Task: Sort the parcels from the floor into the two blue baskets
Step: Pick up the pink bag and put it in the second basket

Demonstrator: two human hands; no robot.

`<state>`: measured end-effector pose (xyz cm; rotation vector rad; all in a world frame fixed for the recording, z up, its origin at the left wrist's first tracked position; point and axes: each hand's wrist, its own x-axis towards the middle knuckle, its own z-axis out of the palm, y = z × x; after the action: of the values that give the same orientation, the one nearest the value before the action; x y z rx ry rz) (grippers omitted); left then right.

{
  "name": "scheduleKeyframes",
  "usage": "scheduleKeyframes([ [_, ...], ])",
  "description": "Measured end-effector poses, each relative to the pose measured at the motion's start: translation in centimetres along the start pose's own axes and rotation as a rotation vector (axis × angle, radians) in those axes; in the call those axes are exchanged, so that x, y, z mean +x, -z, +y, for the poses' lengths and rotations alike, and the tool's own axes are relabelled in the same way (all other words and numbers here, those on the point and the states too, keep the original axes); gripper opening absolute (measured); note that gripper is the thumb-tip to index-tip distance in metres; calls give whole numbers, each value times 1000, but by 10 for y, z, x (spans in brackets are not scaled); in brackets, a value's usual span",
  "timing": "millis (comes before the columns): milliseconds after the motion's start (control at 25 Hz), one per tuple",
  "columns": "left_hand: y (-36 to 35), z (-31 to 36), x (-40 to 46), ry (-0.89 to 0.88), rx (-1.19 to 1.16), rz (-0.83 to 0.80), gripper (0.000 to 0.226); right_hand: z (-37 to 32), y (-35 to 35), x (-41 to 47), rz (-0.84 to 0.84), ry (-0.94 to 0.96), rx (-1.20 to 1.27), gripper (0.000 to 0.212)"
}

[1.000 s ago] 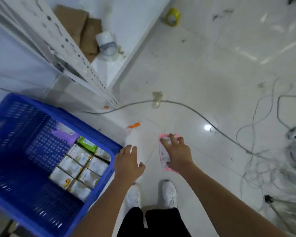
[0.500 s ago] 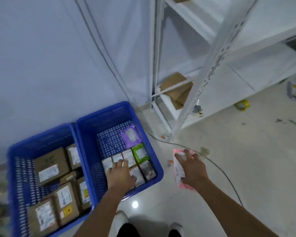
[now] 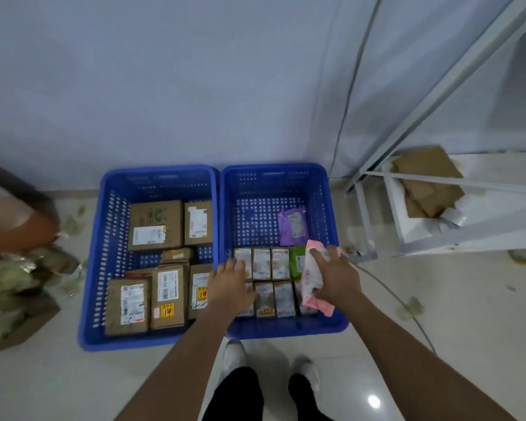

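Now flat pink plastic mailer parcel, gripped by right hand, carried from floor to over right blue plastic basket; left hand fingers relaxed, empty; drop judged next.

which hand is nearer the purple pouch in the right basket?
Right. The right hand, gripping the pink parcel, sits just below the purple pouch. The left hand is farther off, over the small boxes by the basket's left wall.

A parcel-sorting stockroom — two blue plastic baskets on a pale tiled floor against a bare wall hold labelled cardboard parcels and small packets, with white metal shelving beside them — cardboard on its lowest shelf.
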<state>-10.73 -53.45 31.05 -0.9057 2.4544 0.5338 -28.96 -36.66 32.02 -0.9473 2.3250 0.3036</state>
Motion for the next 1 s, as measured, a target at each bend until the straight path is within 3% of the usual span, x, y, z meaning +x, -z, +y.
scheduleKeyframes([
  [320, -58, -18, 77, 32, -121, -30, 60, -25, -45, 131, -47, 97, -47, 81],
  [800, -156, -28, 230, 61, -104, 20, 54, -23, -148, 327, -36, 218, -106, 83],
  [1000, -201, -28, 248, 90, -260, 37, 59, -29, -191, 394, -12, 240, -128, 88],
])
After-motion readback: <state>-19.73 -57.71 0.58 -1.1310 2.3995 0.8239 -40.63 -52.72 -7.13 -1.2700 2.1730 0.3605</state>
